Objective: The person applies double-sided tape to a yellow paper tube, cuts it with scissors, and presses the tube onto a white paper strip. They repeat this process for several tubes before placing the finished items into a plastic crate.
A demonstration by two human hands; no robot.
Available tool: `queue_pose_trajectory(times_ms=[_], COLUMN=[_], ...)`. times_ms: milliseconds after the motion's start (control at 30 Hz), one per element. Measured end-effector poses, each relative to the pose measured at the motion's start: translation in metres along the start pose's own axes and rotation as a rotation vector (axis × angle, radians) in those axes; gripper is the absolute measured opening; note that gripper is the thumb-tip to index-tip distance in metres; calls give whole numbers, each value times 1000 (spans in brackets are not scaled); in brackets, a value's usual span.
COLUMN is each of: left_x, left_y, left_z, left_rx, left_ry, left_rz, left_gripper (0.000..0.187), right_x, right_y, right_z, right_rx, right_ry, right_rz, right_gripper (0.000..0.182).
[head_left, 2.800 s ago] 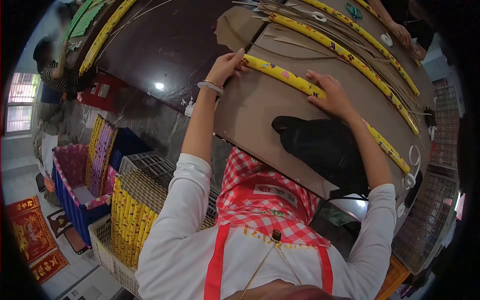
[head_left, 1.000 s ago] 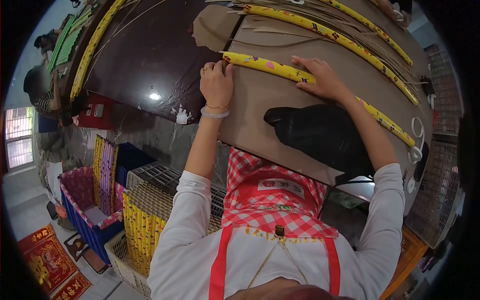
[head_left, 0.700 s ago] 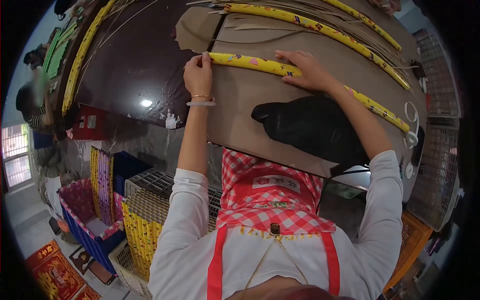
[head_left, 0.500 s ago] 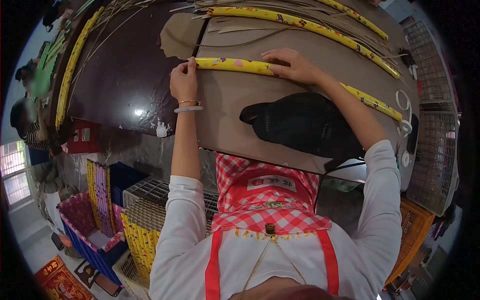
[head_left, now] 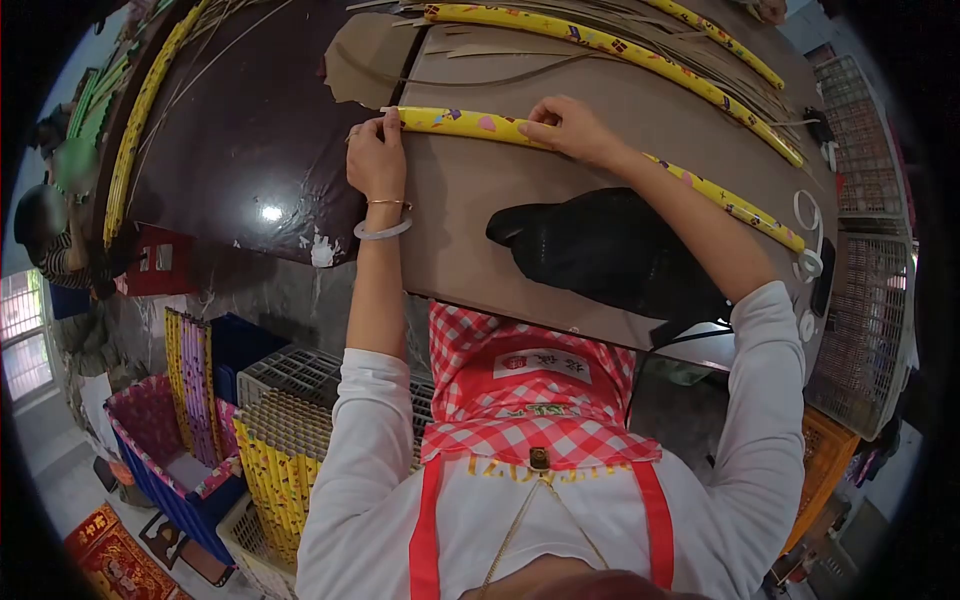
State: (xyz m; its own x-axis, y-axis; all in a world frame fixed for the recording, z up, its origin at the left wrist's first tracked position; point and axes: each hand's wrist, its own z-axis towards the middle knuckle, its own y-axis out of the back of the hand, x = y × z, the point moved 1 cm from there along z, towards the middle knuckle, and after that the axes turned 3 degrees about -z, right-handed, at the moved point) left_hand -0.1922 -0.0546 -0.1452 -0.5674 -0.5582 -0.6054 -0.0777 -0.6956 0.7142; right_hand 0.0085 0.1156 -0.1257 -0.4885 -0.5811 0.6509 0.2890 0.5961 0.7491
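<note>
A long yellow patterned tube (head_left: 460, 122) lies across the brown table in front of me. My left hand (head_left: 378, 158) pinches its left end between thumb and fingers, where a pale edge sticks out. Farther right along the same tube, my right hand (head_left: 572, 130) has its thumb and fingers closed on it, hiding a short stretch. The tube continues under my right forearm toward the table's right side. A black cloth-like item (head_left: 600, 250) lies on the near side, below the tube.
More yellow tubes (head_left: 600, 42) and thin brown strips lie at the back. White tape rolls (head_left: 808, 265) sit at the right edge. Lower left are a crate of upright yellow tubes (head_left: 285, 470) and a flowered box (head_left: 140, 410). Other people sit at far left.
My right hand has gone from resting spread over the tube to pinching it, slightly further left. The tube's left end now shows a pale edge beyond my left fingers.
</note>
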Motion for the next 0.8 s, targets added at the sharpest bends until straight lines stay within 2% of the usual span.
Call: queue_pose_trajectory(times_ms=[133, 200, 333, 400, 533, 600, 633, 733, 800], left_x=[-2, 0, -2, -3, -4, -5, -5, -2, -1], left_y=[1, -1, 0, 1, 1, 2, 2, 0, -2], left_z=[-1, 0, 0, -1, -1, -1, -1, -2, -2], left_rx=[2, 9, 19, 13, 7, 11, 15, -24, -42], left_ry=[2, 11, 19, 19, 40, 27, 15, -44, -55], left_rz=[0, 4, -12, -21, -26, -37, -48, -30, -27], left_gripper=[40, 39, 38, 38, 36, 35, 35, 35, 35], right_x=[4, 7, 3, 3, 8, 8, 8, 8, 2], right_y=[1, 4, 6, 11, 9, 3, 4, 9, 13], right_z=[-5, -7, -1, -1, 3, 3, 3, 6, 9], right_rx=[-78, -21, 57, 169, 162, 30, 29, 96, 213], right_ry=[60, 22, -12, -72, -109, -35, -34, -94, -4], right_rz=[-75, -38, 2, 157, 141, -65, -64, 33, 37], right_gripper=[33, 38, 37, 37, 35, 34, 34, 34, 31])
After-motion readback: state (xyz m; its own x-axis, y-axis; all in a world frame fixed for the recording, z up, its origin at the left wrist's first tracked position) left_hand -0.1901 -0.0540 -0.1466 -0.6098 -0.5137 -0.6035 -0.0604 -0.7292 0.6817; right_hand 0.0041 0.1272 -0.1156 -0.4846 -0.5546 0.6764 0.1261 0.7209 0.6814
